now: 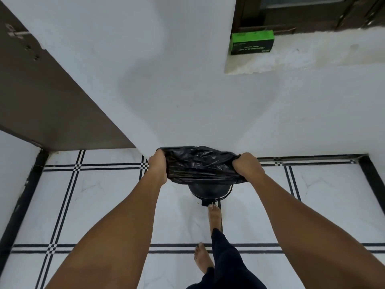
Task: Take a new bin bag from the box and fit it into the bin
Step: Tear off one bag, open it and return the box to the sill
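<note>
I have one view only, from the camera worn on the person's head. It looks forward and steeply down across both forearms to the tiled floor (104,205) and white wall (187,90). The wide lens bends straight lines; the window ledge (312,59) sits upper right.

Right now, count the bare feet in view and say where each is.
2. One foot is forward, its toes at the pedal of the bin. The other foot is behind it on the tiled floor, its heel hidden by the trouser leg.
</note>
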Available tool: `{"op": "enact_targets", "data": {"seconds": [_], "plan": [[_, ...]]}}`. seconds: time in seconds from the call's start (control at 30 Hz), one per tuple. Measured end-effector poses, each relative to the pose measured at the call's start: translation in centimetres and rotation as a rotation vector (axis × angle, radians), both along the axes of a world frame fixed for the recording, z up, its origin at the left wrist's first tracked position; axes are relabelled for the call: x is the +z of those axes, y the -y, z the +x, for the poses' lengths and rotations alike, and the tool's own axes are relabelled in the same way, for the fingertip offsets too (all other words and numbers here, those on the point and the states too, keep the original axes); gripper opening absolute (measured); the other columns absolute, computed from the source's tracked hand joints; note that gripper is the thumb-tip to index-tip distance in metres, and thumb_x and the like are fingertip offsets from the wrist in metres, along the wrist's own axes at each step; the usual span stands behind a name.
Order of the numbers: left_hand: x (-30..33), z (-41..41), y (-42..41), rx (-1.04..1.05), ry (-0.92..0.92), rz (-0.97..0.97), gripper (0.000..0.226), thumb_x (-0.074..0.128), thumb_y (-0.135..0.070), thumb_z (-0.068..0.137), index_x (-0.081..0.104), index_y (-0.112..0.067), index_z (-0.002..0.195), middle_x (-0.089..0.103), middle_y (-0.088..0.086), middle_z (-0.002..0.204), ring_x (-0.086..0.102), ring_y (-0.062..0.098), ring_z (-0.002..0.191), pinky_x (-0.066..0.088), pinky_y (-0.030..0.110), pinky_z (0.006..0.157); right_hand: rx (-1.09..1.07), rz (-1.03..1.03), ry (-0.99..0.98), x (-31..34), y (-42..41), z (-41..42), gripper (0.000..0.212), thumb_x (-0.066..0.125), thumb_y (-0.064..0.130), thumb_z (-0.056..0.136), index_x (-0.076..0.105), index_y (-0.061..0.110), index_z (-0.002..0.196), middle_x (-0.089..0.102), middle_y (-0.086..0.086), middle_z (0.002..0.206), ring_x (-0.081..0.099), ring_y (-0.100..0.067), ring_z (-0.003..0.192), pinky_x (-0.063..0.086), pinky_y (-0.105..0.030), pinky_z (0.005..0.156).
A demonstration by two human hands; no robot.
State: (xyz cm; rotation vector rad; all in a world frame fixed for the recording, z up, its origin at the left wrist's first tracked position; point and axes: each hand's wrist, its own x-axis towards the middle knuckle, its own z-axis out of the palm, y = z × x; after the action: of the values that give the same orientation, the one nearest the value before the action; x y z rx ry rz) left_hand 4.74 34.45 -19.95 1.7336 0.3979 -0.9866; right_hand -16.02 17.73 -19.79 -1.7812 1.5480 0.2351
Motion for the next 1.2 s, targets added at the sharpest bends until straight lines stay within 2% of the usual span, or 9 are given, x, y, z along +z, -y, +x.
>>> {"op": "enact_targets", "data": {"seconds": [0.23,0.37,0.5,0.63,0.8,0.93,1.03,1.1,1.2], "plan": [[1.2,-1.9,1.3,-1.259,0.667,0.681,0.111,0.063,-0.093,0.055,0.043,-0.029,0.143,0.053,0.005,0.138,0.05,0.032,0.13,0.045,0.05,0.103,-0.504,0.339,0.576,0.5,0.4,2.4,0.016,0.072,-0.003,0.082,0.072,0.001,0.097,0.075,-0.02,0.095,0.074,-0.037,0.088,0.062,-0.047,0.084],[0.9,-3.4,3.8,-1.144,0.752,0.487,0.134,0.074,-0.073,0.062,-0.006,-0.034,0.161,0.004,0.006,0.169,0.016,0.034,0.152,0.027,0.061,0.116,-0.293,0.383,0.684,1.0,-0.9,4.0,0.026,0.069,-0.01,0.08,0.072,0.008,0.099,0.077,-0.018,0.094,0.074,-0.039,0.095,0.062,-0.053,0.083],[0.8,-2.4,4.8,-0.565,0.307,0.019,0.14,0.086,-0.056,0.05,-0.004,-0.048,0.157,0.024,0.006,0.166,0.036,0.034,0.145,0.041,0.055,0.113,-0.114,0.12,0.629,1.4,-0.2,4.5,0.022,0.062,0.008,0.089,0.067,0.015,0.11,0.073,-0.006,0.103,0.069,-0.026,0.096,0.058,-0.041,0.087],[1.1,-2.0,4.7,-0.802,0.669,0.345,0.148,0.084,-0.07,0.055,-0.017,-0.039,0.159,0.001,0.007,0.171,0.012,0.033,0.155,0.024,0.058,0.12,0.217,0.048,0.536,2.5,0.9,4.1,0.011,0.062,0.009,0.09,0.071,0.016,0.089,0.074,-0.003,0.089,0.066,-0.018,0.081,0.055,-0.035,0.08],[1.7,-1.4,5.0,-1.109,0.654,0.552,0.036,0.074,-0.044,0.082,0.065,-0.02,0.107,0.065,0.006,0.105,0.062,0.032,0.111,0.046,0.042,0.094,0.37,-0.021,0.387,3.3,1.6,4.2,0.029,0.052,-0.002,0.087,0.058,0.018,0.068,0.063,-0.001,0.074,0.057,-0.02,0.072,0.048,-0.032,0.069],[3.3,-0.5,5.4,-0.447,0.677,0.271,0.014,0.052,-0.014,0.095,0.065,-0.008,0.096,0.067,0.011,0.097,0.063,0.035,0.099,0.045,0.032,0.077,0.196,-0.274,0.202,5.1,2.4,4.2,0.033,0.046,0.0,0.087,0.064,0.022,0.104,0.063,-0.006,0.111,0.063,-0.03,0.092,0.05,-0.036,0.077],[6.6,-0.7,6.2,0.026,1.101,-0.147,0.018,0.045,0.002,0.088,0.052,-0.01,0.1,0.058,0.008,0.098,0.056,0.025,0.09,0.042,0.027,0.075,0.009,-0.656,0.617,7.9,1.2,5.0,0.055,0.054,-0.007,0.083,0.052,0.02,0.131,0.049,-0.007,0.128,0.061,-0.024,0.09,0.052,-0.035,0.076],[3.7,-0.8,5.4,-0.315,1.303,-0.084,0.02,0.046,0.003,0.083,0.055,-0.006,0.098,0.059,0.01,0.094,0.057,0.022,0.085,0.046,0.027,0.07,0.132,-0.793,0.702,6.4,-0.3,4.7,0.055,0.059,-0.001,0.081,0.049,0.017,0.132,0.052,-0.008,0.124,0.059,-0.023,0.099,0.051,-0.032,0.077],[-3.9,-2.6,1.4,-1.043,0.775,0.418,0.021,0.044,-0.02,0.101,0.057,-0.009,0.113,0.067,0.016,0.106,0.065,0.037,0.095,0.054,0.044,0.081,0.307,-0.227,0.122,-1.1,-2.2,2.4,0.03,0.051,0.017,0.093,0.057,0.017,0.122,0.066,-0.01,0.118,0.065,-0.036,0.105,0.055,-0.042,0.083]]}}
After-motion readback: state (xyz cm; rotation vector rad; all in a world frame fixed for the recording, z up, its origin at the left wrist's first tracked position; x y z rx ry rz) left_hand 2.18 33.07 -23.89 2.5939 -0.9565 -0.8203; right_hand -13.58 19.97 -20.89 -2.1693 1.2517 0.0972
